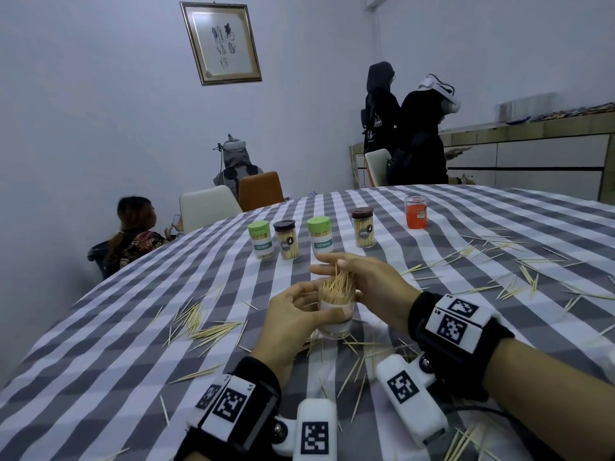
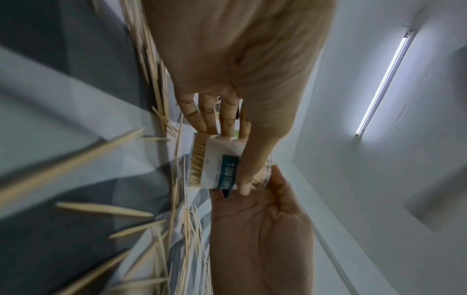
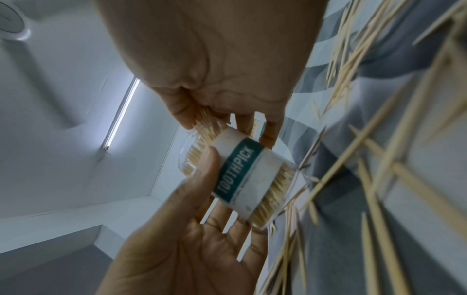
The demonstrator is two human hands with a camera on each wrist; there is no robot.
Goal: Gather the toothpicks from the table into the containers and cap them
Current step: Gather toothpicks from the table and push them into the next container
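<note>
The left hand curls around an open clear jar labelled TOOTHPICK, thumb across its front and fingers behind, its base at the checked tablecloth. The right hand sits over the jar's mouth, fingertips closed on a bunch of toothpicks standing in it; how tightly is hard to judge. Loose toothpicks lie scattered around both hands. Beyond the fingertips stand four capped jars and an orange container.
</note>
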